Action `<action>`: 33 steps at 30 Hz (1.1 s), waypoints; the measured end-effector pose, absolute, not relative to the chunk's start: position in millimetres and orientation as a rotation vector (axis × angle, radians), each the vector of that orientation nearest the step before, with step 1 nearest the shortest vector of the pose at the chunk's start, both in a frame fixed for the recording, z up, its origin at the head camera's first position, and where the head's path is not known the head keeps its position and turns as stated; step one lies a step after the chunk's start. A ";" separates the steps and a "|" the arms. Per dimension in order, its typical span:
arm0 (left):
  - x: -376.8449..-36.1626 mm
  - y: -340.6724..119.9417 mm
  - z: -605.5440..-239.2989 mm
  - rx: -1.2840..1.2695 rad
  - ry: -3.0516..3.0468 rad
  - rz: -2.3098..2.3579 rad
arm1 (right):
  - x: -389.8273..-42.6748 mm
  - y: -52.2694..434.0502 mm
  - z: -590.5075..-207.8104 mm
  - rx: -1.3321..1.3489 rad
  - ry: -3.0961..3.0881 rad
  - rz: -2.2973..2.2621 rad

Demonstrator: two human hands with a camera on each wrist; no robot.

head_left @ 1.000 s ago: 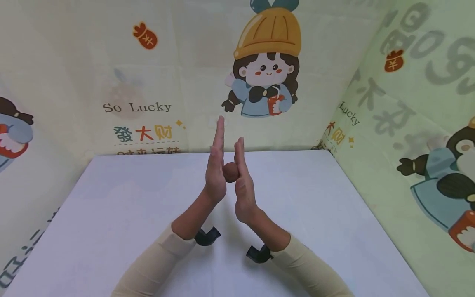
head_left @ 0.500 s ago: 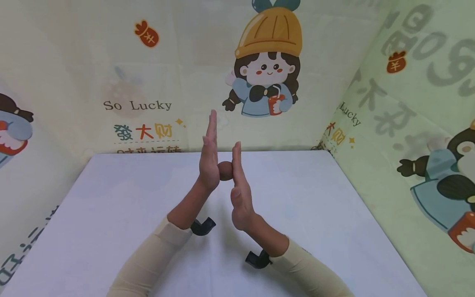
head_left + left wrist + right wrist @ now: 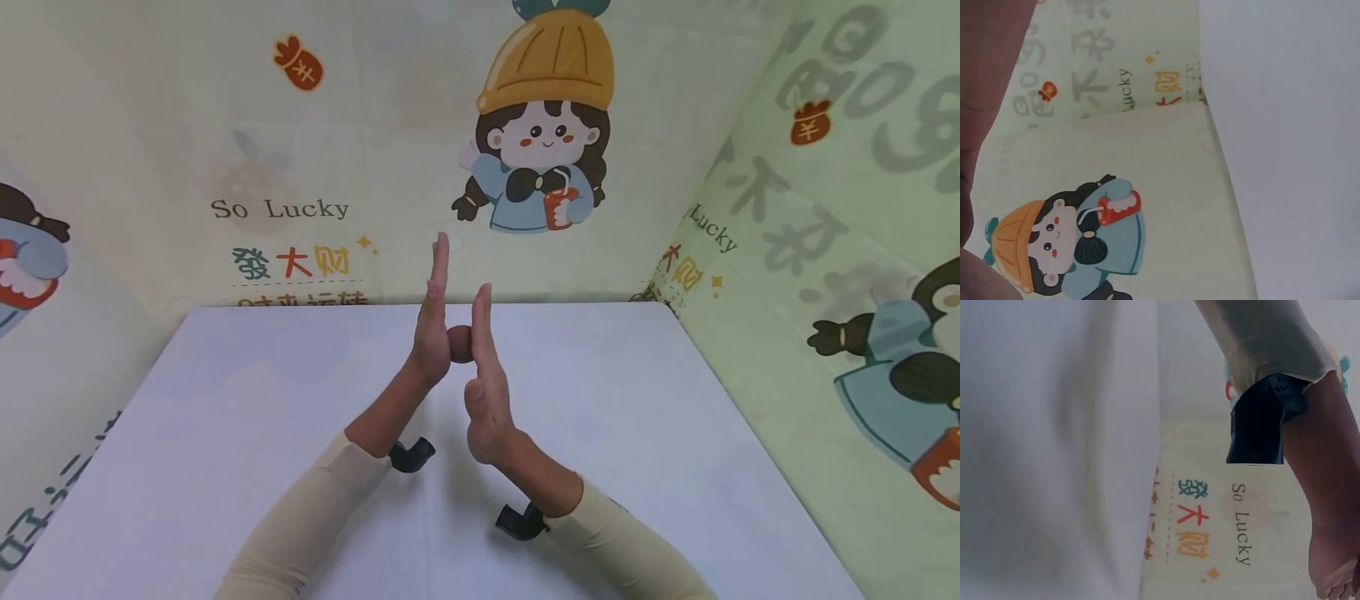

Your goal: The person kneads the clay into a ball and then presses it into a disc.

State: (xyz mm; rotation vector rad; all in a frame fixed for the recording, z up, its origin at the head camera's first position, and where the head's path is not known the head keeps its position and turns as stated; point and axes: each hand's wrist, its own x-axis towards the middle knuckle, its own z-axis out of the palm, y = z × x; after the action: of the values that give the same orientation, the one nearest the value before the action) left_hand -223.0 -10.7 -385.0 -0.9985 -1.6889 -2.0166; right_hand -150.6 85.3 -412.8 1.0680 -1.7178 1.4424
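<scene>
A small brown clay ball (image 3: 459,342) is pressed between my two flat palms, held up above the white table (image 3: 225,433). My left hand (image 3: 432,325) stands upright with straight fingers on the ball's left side. My right hand (image 3: 485,375) stands upright with straight fingers on its right side, a little lower and nearer to me. Most of the ball is hidden by the hands. The right wrist view shows my left forearm (image 3: 1329,487) with its black wrist mount (image 3: 1260,425). The left wrist view shows only a blurred edge of my left hand (image 3: 985,69) and the wall.
The white table is enclosed by cartoon-printed cloth walls at the back (image 3: 300,167), the right (image 3: 825,250) and the left (image 3: 45,275). Black camera mounts sit under both wrists (image 3: 411,454) (image 3: 517,522).
The left hand slid forward and up, then came slightly back and down. The right hand shifted a little toward me. The ball stays pressed between the palms, rolling.
</scene>
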 end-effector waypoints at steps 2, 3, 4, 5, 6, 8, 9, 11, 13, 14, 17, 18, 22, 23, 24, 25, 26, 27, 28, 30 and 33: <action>-222.7 -9.2 -388.7 -1.017 -1.711 -2.010 | -151.6 86.0 -412.3 1.060 -1.714 1.431; -222.2 -8.2 -390.9 -1.024 -1.725 -2.011 | -152.2 86.4 -411.9 1.057 -1.709 1.425; -221.3 -6.8 -393.0 -1.029 -1.744 -2.015 | -152.8 87.2 -411.2 1.052 -1.705 1.417; -220.7 -5.1 -395.2 -1.036 -1.761 -2.018 | -153.7 88.1 -410.3 1.047 -1.701 1.410; -219.6 -3.3 -397.2 -1.043 -1.781 -2.016 | -154.6 89.0 -409.0 1.041 -1.697 1.401; -217.7 0.3 -401.5 -1.057 -1.817 -2.004 | -156.0 90.8 -405.9 1.027 -1.691 1.387; -216.8 2.1 -403.3 -1.064 -1.832 -1.999 | -156.6 91.6 -404.1 1.023 -1.688 1.385; -215.1 5.6 -406.7 -1.084 -1.850 -1.975 | -157.4 93.3 -399.9 1.013 -1.685 1.373; -212.9 8.5 -409.4 -1.099 -1.861 -1.966 | -157.5 94.8 -395.5 1.002 -1.681 1.358; -211.9 9.8 -410.5 -1.107 -1.864 -1.967 | -157.9 95.8 -393.6 0.996 -1.680 1.351; -208.4 13.5 -413.4 -1.120 -1.869 -1.984 | -158.2 98.7 -387.7 0.975 -1.682 1.341; -207.2 14.6 -414.2 -1.121 -1.875 -1.992 | -158.2 99.8 -385.6 0.967 -1.682 1.344; -200.8 17.4 -416.5 -1.129 -1.892 -2.013 | -159.4 103.7 -379.3 0.938 -1.685 1.382; -198.9 17.8 -416.7 -1.139 -1.891 -2.014 | -159.7 104.7 -377.6 0.928 -1.687 1.390; -197.0 18.0 -416.7 -1.147 -1.893 -1.999 | -160.1 105.6 -376.0 0.919 -1.690 1.399; -195.1 18.2 -416.3 -1.156 -1.891 -1.988 | -160.8 106.5 -374.9 0.910 -1.694 1.409; -193.8 18.4 -416.4 -1.168 -1.889 -1.969 | -161.6 107.4 -373.8 0.903 -1.697 1.412; -192.4 18.5 -416.0 -1.177 -1.886 -1.957 | -162.2 108.3 -372.8 0.895 -1.701 1.417; -191.3 18.6 -415.6 -1.184 -1.881 -1.941 | -162.7 109.0 -372.0 0.889 -1.705 1.423; -189.3 18.7 -414.1 -1.186 -1.878 -1.923 | -164.0 110.3 -370.9 0.879 -1.708 1.431; -185.6 17.5 -410.0 -1.185 -1.878 -1.922 | -165.4 111.2 -369.5 0.873 -1.711 1.445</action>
State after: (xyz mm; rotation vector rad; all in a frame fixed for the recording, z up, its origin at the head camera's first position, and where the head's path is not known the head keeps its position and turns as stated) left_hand -185.6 17.5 -410.0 -1.1846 -1.8779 -1.9217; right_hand -165.4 111.2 -369.5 0.8729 -1.7105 1.4445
